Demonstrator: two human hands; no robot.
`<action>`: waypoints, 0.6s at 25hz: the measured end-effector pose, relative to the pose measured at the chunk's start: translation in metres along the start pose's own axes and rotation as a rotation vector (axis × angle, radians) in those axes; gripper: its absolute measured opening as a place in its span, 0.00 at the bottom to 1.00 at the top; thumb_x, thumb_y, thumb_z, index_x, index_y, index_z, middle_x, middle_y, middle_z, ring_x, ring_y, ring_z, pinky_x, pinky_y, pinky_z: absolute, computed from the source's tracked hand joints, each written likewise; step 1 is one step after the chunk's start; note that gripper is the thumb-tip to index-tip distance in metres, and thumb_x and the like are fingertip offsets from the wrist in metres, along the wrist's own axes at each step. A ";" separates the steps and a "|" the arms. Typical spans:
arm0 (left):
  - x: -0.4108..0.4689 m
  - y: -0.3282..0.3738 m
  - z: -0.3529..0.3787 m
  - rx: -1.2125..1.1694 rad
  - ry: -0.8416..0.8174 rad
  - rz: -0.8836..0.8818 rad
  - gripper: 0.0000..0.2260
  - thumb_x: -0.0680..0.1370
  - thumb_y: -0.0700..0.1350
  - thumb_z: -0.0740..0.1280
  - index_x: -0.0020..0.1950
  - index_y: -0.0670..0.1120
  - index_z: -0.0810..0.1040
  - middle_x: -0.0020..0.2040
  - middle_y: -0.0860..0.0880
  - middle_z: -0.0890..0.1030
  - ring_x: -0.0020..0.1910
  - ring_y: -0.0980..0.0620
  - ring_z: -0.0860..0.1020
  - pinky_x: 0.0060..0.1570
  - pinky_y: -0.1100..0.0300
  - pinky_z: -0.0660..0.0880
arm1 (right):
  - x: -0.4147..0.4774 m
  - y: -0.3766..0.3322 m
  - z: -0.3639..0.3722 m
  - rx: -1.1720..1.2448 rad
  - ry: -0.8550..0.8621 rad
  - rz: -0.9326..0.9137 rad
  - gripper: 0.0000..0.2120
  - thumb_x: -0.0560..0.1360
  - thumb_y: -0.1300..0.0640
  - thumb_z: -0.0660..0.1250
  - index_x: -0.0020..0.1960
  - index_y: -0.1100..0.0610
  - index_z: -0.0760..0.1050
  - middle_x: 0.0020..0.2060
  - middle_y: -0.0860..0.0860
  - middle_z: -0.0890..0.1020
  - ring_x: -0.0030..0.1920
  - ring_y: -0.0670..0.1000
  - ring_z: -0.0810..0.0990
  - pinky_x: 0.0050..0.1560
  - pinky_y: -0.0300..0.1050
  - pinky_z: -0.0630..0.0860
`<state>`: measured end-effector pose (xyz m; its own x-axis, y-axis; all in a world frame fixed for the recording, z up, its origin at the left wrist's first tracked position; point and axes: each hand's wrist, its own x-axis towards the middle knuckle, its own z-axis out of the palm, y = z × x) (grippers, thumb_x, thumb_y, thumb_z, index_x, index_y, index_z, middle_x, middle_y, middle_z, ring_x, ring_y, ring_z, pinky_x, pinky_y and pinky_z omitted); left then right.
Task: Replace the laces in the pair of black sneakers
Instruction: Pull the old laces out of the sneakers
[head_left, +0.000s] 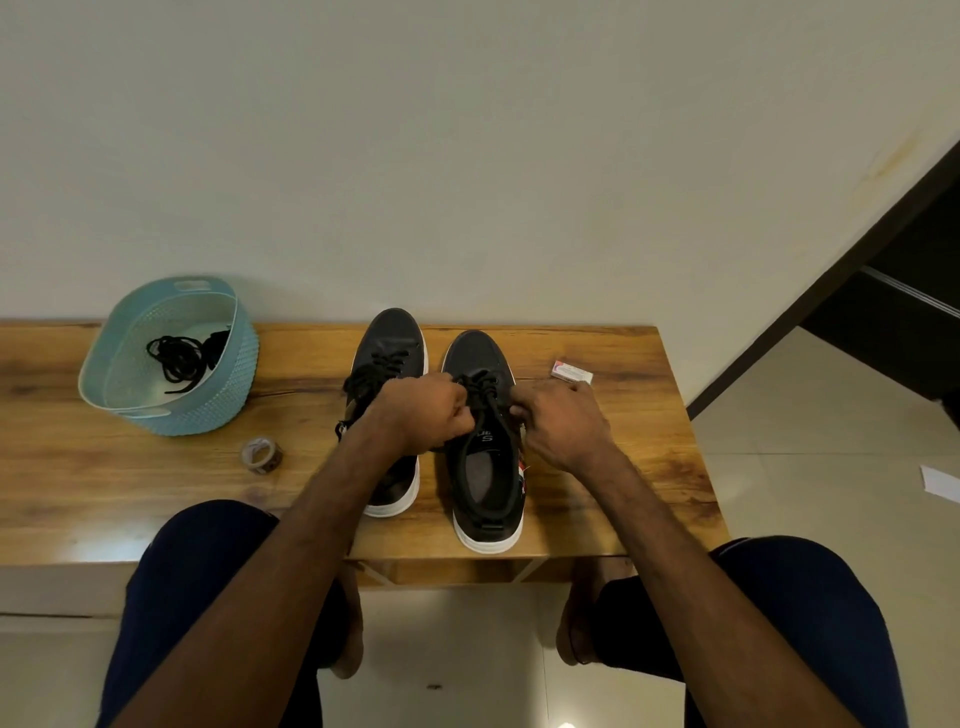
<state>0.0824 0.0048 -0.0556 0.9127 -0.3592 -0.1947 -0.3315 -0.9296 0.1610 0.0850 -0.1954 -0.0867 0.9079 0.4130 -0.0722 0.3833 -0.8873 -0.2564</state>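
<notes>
Two black sneakers with white soles stand side by side on the wooden table, toes toward the wall. The left sneaker is laced and partly hidden under my left forearm. Over the right sneaker, my left hand is curled and pinches its black lace near the tongue. My right hand is curled at the shoe's right side and pinches the other end of the same lace. Loose black laces lie in the teal basket at the left.
A roll of tape lies on the table in front of the basket. A small white and red box sits right of the shoes. The wall is directly behind the table. My knees are at the table's near edge.
</notes>
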 end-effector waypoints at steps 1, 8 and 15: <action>0.000 0.000 0.001 0.038 0.004 0.004 0.13 0.80 0.53 0.58 0.41 0.47 0.72 0.42 0.50 0.72 0.35 0.54 0.70 0.31 0.60 0.60 | 0.000 0.000 0.000 -0.037 0.009 0.017 0.06 0.80 0.52 0.58 0.53 0.46 0.74 0.50 0.46 0.82 0.57 0.51 0.76 0.58 0.55 0.65; -0.001 -0.017 0.004 0.193 0.034 0.021 0.12 0.81 0.52 0.57 0.42 0.47 0.73 0.42 0.51 0.71 0.32 0.54 0.69 0.28 0.62 0.57 | -0.009 0.039 -0.020 -0.218 -0.018 0.214 0.11 0.81 0.50 0.57 0.55 0.45 0.78 0.52 0.50 0.81 0.59 0.52 0.73 0.58 0.55 0.65; 0.001 -0.007 0.012 0.131 0.042 0.028 0.12 0.80 0.52 0.58 0.41 0.48 0.72 0.42 0.51 0.72 0.35 0.54 0.70 0.30 0.61 0.59 | -0.011 0.052 -0.026 -0.171 -0.061 0.366 0.13 0.80 0.49 0.59 0.55 0.48 0.82 0.52 0.50 0.82 0.53 0.54 0.77 0.59 0.56 0.69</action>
<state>0.0830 0.0096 -0.0683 0.9110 -0.3839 -0.1506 -0.3828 -0.9231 0.0373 0.0990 -0.2517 -0.0746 0.9797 0.0708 -0.1874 0.0645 -0.9971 -0.0393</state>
